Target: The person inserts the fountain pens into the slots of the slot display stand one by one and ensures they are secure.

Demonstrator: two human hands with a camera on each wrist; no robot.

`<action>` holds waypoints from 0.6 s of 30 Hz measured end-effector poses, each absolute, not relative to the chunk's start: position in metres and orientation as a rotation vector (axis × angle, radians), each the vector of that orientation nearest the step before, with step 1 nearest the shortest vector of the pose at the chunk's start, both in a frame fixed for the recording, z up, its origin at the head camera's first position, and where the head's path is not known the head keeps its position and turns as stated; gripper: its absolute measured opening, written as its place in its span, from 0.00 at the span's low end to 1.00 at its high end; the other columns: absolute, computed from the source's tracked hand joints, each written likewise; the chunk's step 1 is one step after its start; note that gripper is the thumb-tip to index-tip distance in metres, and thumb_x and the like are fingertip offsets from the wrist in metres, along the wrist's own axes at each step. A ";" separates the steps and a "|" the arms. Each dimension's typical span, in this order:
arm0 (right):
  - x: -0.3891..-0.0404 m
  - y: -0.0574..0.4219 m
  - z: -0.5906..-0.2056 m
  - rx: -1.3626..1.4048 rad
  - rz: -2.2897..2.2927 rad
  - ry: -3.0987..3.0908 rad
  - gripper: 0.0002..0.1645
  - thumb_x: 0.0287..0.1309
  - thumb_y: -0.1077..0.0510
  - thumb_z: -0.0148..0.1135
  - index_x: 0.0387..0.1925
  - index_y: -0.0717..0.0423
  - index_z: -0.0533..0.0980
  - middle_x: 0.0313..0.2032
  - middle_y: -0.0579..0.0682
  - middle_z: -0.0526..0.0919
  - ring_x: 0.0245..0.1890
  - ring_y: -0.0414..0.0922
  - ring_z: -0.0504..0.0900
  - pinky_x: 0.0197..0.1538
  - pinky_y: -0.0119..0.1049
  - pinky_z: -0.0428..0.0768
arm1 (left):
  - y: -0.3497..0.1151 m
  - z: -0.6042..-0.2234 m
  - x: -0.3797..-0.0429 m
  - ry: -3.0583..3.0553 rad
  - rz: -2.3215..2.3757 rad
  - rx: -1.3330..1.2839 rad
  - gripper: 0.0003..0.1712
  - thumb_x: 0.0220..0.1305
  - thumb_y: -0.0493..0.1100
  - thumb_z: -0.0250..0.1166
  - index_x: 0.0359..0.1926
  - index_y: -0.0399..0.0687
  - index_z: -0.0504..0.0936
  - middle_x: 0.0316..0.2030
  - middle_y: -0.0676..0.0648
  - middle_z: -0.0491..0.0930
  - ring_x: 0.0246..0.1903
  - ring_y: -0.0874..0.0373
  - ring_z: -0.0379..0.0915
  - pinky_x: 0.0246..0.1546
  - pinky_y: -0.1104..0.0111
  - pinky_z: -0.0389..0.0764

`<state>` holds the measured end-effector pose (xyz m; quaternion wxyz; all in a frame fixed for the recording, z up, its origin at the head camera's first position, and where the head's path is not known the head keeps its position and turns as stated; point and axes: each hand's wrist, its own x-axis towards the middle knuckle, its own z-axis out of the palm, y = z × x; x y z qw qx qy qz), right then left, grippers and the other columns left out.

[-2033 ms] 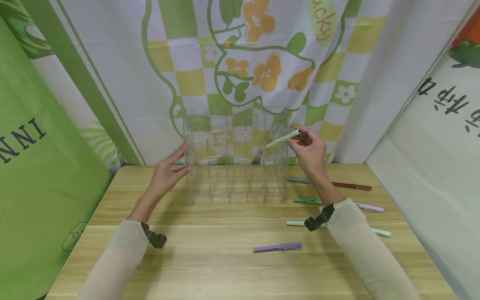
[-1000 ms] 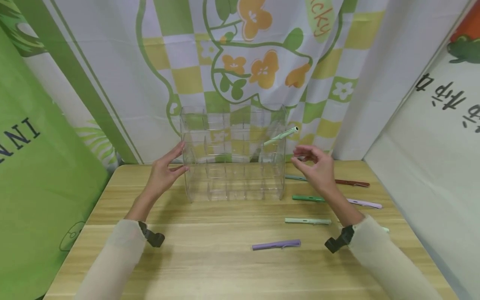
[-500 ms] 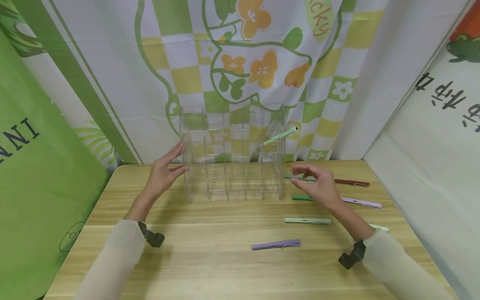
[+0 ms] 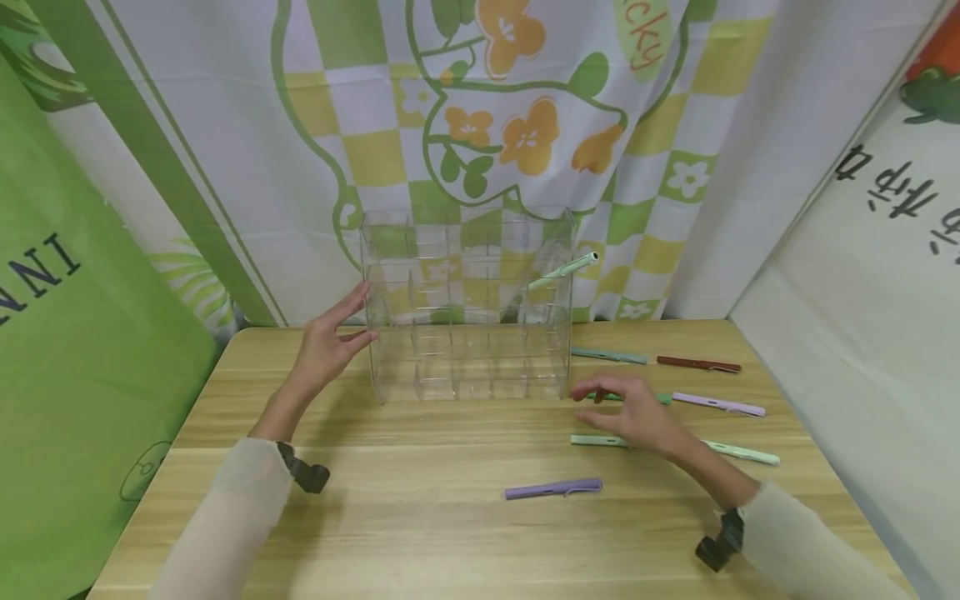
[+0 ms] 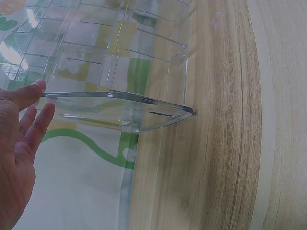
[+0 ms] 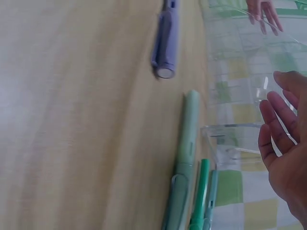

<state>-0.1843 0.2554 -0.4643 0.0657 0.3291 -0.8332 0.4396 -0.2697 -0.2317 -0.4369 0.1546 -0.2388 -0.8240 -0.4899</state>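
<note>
A clear tiered pen organizer (image 4: pixel 471 342) stands at the back of the table. My left hand (image 4: pixel 324 350) holds its left side between thumb and fingers; in the left wrist view that hand (image 5: pixel 19 143) is at the panel's edge. A pale green pen (image 4: pixel 562 272) leans in the organizer's upper right compartment, its end sticking out to the right. My right hand (image 4: pixel 626 412), fingers loosely spread and nothing in it, hovers above a green pen (image 4: pixel 663 399) and a pale mint pen (image 4: pixel 597 440), partly hiding both. The right wrist view shows its fingers apart (image 6: pixel 278 120).
A purple pen (image 4: pixel 552 489) lies alone nearer the front. On the right lie a teal pen (image 4: pixel 611 356), a brown pen (image 4: pixel 699 364), a lilac pen (image 4: pixel 718 405) and a light green pen (image 4: pixel 741 452). A patterned curtain (image 4: pixel 525 133) hangs behind the organizer.
My right hand has let go of the pale green pen, leaving it in the organizer, and has moved down toward the pens on the table. My left hand stays at the organizer's side.
</note>
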 end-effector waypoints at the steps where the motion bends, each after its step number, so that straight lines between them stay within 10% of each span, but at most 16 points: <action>1: -0.182 0.255 -0.466 1.011 1.324 -2.517 0.18 0.57 0.69 0.78 0.49 0.58 0.86 0.45 0.48 0.91 0.45 0.46 0.88 0.45 0.42 0.91 | -0.232 -0.437 -0.270 -2.362 -1.400 -0.686 0.46 0.61 0.23 0.73 0.78 0.40 0.67 0.78 0.42 0.64 0.70 0.34 0.70 0.54 0.58 0.88; 18: -0.155 0.255 -0.489 1.280 1.316 -2.480 0.21 0.51 0.67 0.83 0.48 0.59 0.86 0.48 0.52 0.90 0.47 0.49 0.88 0.52 0.37 0.91 | -0.232 -0.438 -0.270 -2.354 -1.381 -0.679 0.46 0.61 0.23 0.73 0.78 0.41 0.68 0.78 0.42 0.65 0.70 0.34 0.71 0.53 0.62 0.88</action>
